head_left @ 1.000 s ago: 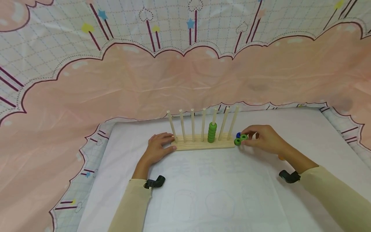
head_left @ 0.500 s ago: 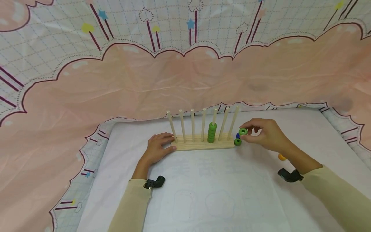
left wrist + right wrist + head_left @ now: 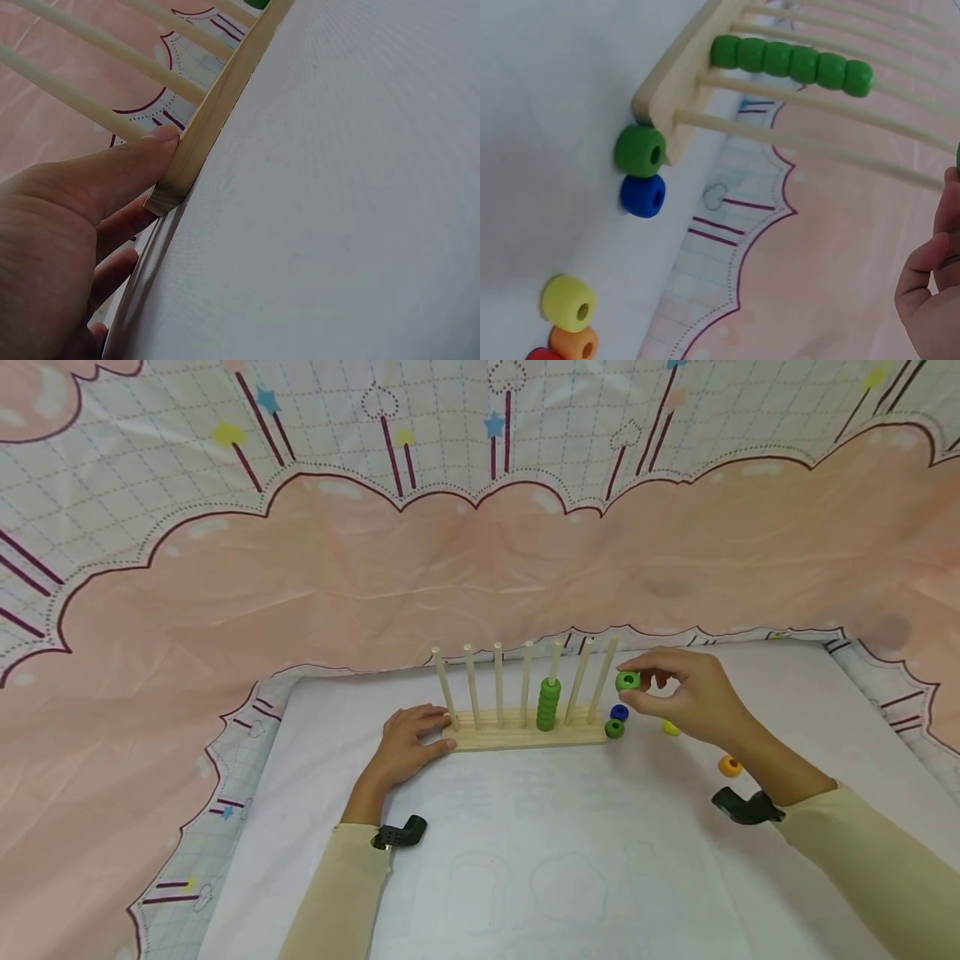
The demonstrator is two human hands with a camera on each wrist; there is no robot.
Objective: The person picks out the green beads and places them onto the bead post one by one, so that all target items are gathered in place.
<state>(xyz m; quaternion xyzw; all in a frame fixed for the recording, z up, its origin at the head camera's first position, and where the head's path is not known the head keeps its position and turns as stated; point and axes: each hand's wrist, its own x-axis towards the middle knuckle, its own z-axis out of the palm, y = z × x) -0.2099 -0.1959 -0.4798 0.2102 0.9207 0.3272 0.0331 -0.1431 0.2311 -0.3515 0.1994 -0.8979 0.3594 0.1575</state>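
Note:
A wooden peg rack [image 3: 480, 741] with several upright pegs stands on the white table. Green beads [image 3: 549, 704] are stacked on one peg right of its middle. My left hand [image 3: 408, 745] grips the left end of the base; in the left wrist view the thumb [image 3: 154, 150] lies on the front edge and fingers reach behind. My right hand [image 3: 693, 693] pinches a green bead [image 3: 624, 682] in the air, just right of the rightmost peg. In the right wrist view that bead is mostly cut off at the edge.
Beside the rack's right end lie a loose green bead [image 3: 614, 728] and a blue bead [image 3: 618, 712]. Farther right are a yellow bead [image 3: 671, 727] and an orange bead [image 3: 730, 766]. A red bead [image 3: 546, 355] shows at the right wrist view's bottom. Patterned cloth [image 3: 480, 568] hangs behind.
My right hand has lifted the green bead up from beside the blue and green beads, which stay on the table. The yellow bead has come into sight. My left hand has not moved.

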